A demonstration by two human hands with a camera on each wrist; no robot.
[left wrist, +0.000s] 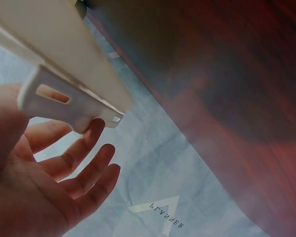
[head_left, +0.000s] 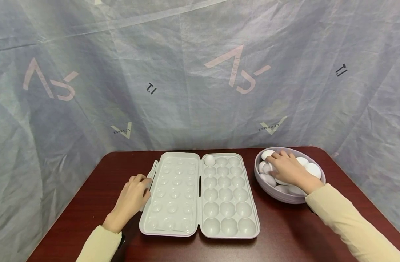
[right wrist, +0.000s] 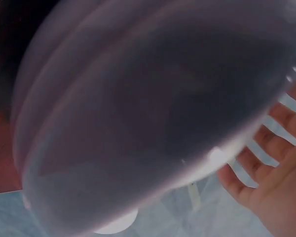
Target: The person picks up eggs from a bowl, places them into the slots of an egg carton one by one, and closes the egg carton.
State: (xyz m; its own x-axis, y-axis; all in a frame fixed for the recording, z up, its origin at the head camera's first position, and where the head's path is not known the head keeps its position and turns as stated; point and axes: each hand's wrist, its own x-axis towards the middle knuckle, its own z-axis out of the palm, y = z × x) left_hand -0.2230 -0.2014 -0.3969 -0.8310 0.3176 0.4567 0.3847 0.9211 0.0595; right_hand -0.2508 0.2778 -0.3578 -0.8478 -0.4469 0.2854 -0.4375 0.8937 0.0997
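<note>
Risks first. Right hand (head_left: pixel 286 168) is down in the bowl (head_left: pixel 275 193), fingers bent over the heap; fingertips hidden, so can't tell whether it has hold of anything. Eggs (head_left: pixel 313 170) are loose and piled near the rim, so dragging one from under its neighbours could roll another out. Too hard a squeeze, or shells knocking, could crack one; a weak grip on smooth shell could mean a drop short of the tray half (head_left: pixel 233 202). Left hand (head_left: pixel 131 194) is at the latch flap (head_left: pixel 153 169), fingers spread and loosely bent, touching it, no firm grip visible. A shove or lift there might swing the lid (head_left: pixel 175 194) or skid the whole egg carton (head_left: pixel 219 187), jolting the seated egg (head_left: pixel 210 160).

Orientation: egg carton lies unfolded mid-tabletop (head_left: pixel 285 233), lid left, tray half right, bowl just beside it on the right. Long axis runs away from the person; hinge (head_left: pixel 200 186) parallel to that. Seated egg is in the far-left cup, looks upright, narrow end up; other cups bare. Eggs in the bowl lie at mixed angles; the far-left one is on its side, long axis roughly left-right.
</note>
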